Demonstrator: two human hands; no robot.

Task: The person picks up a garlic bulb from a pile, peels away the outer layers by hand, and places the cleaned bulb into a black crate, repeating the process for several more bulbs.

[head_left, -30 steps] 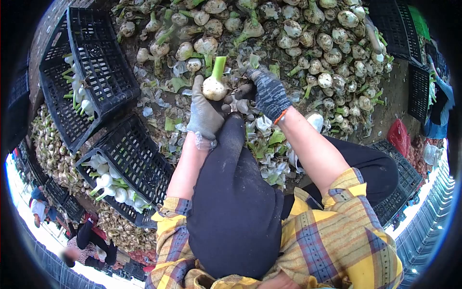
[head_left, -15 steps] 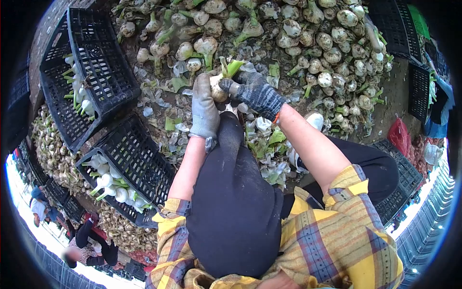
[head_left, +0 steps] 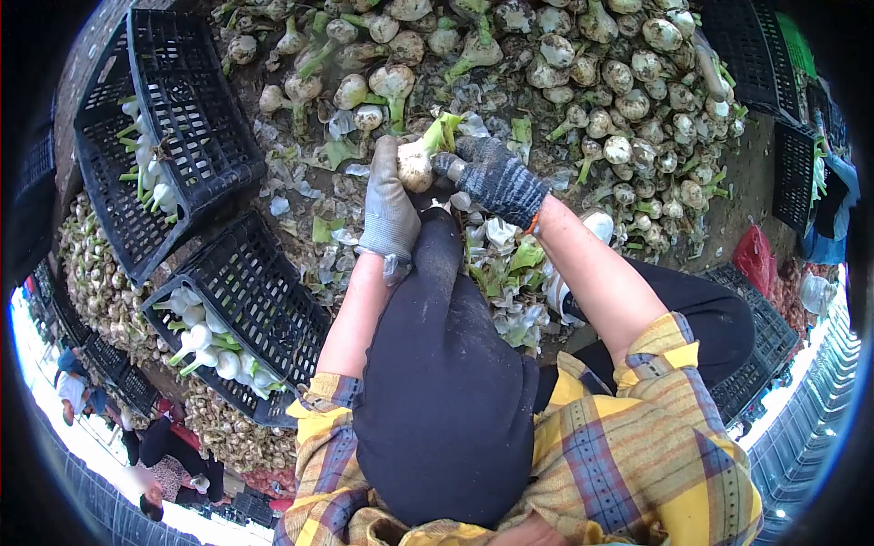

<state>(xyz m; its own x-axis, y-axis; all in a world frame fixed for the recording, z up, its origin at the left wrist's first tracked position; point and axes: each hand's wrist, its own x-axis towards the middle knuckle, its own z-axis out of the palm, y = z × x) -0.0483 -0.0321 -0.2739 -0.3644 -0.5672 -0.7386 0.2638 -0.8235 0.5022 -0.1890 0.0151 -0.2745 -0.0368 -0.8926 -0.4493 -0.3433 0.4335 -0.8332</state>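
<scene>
A garlic bulb (head_left: 415, 170) with a short green stem is held upright just above my knee, its skin pale with brown soil. My left hand (head_left: 390, 207), in a light grey glove, grips it from the left side. From the right, my right hand (head_left: 496, 180), in a dark striped glove, has its fingers curled and its thumb against the bulb's edge beside the stem. The inner side of the right fingers is hidden. Beneath the hands, peeled skins and green leaf scraps (head_left: 519, 273) litter the ground.
Unpeeled garlic (head_left: 628, 100) is heaped ahead and to the right. On the left, two tilted black crates (head_left: 196, 109) hold clean white garlic (head_left: 205, 350). More crates (head_left: 751, 337) and a red bag (head_left: 754, 259) are at the right. Other people (head_left: 168, 455) sit at the lower left.
My right hand has shifted slightly right, and its thumb has slid from the bulb's front to its edge. More of the bulb and stem now shows; the left hand still holds it.
</scene>
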